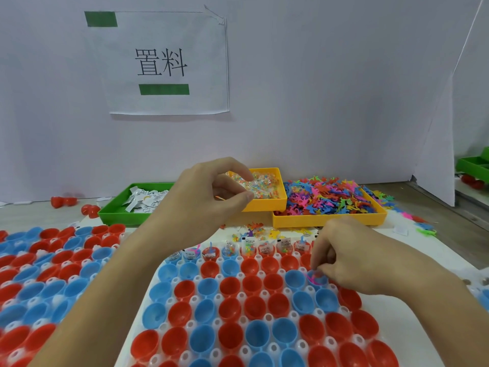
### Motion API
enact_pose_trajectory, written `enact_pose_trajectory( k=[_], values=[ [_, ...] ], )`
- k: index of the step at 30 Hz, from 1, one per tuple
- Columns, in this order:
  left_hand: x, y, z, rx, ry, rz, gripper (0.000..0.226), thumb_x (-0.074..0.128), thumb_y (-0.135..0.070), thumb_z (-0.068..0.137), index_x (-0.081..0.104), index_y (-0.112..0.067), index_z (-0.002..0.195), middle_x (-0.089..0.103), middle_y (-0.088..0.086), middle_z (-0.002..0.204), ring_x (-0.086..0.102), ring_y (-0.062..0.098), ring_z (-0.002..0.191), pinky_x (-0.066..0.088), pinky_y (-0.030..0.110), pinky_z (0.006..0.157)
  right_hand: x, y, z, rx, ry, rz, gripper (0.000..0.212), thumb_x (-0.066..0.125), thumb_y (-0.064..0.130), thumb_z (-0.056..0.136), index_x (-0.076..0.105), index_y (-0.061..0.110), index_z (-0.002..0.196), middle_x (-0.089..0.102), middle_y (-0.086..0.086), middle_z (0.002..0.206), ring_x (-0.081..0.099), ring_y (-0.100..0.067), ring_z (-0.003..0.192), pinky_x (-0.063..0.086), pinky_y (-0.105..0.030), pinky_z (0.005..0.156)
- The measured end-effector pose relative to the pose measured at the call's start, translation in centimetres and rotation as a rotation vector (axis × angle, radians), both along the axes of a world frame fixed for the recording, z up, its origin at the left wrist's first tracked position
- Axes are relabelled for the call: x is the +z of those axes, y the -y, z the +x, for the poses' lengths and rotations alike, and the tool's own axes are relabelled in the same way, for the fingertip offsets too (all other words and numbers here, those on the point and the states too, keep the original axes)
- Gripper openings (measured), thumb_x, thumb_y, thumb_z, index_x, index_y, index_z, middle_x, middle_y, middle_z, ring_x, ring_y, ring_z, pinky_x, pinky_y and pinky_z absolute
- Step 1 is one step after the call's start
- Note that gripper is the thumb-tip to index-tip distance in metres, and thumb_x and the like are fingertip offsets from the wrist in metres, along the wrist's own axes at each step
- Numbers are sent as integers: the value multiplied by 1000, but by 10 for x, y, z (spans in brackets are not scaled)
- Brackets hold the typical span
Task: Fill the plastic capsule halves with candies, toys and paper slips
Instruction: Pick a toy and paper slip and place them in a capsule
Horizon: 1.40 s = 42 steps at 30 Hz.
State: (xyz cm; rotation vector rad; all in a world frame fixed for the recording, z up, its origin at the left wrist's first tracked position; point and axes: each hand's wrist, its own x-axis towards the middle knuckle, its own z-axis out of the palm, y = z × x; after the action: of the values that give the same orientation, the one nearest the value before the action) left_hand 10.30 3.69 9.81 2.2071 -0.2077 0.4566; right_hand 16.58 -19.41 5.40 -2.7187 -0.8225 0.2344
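Filling the second row of red and blue plastic capsule halves [254,300] in the white holder tray [267,317]

The right hand [344,258] pinches a pink rubbery toy [313,278] into a blue half near the tray's right edge; the left hand [201,200] pinches a clear candy packet [244,185] over the small yellow tray [267,203] at the far edge, probably readying the next fill; its contents blur.

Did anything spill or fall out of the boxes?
Yes. Colourful toys have spilled past the heaped yellow toy tray onto the table at its right. Some candy packets lie loose in front of the trays too, and red capsule pieces sit stray at far left.
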Motion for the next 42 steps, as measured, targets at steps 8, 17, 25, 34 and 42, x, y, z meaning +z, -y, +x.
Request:
enact_pose_trajectory(
  k=[8,17,25,34,42],
  values=[
    [0,-1,0,0,3,12,13,70,-19,90,66,-27,100,75,-4,81,71,15,77,56,46,71,-5,-6,0,-2,-9,28,17,73,10,87,78,25,91,68,14,79,67,-6,72,60,-24,66],
    [0,-11,3,6,30,-6,14,70,-19,89,66,-29,98,75,-1,83,72,21,82,56,51,81,-3,-4,0,36,23,53,26,64,4,85,80,25,86,73,12,80,68,-4,72,60,-28,68],
    [13,-58,-6,194,122,-133,12,65,-11,92,68,-20,100,77,2,84,74,17,81,59,43,85,-2,6,9,80,180,213,22,69,23,91,75,40,79,68,27,75,60,12,83,47,-8,68],
    [0,-116,-4,626,24,-56,18,55,-16,93,69,-27,87,73,0,90,70,22,80,51,25,58,39,-37,35,143,204,200,20,66,25,94,75,39,83,71,25,75,64,9,79,46,-11,67],
    [-14,-117,4,390,-163,209,8,58,-29,96,66,-30,97,70,-9,87,68,13,79,49,24,58,55,-43,66,85,159,255,21,64,22,95,74,37,84,71,27,75,65,9,77,47,-20,71]
  ],
)
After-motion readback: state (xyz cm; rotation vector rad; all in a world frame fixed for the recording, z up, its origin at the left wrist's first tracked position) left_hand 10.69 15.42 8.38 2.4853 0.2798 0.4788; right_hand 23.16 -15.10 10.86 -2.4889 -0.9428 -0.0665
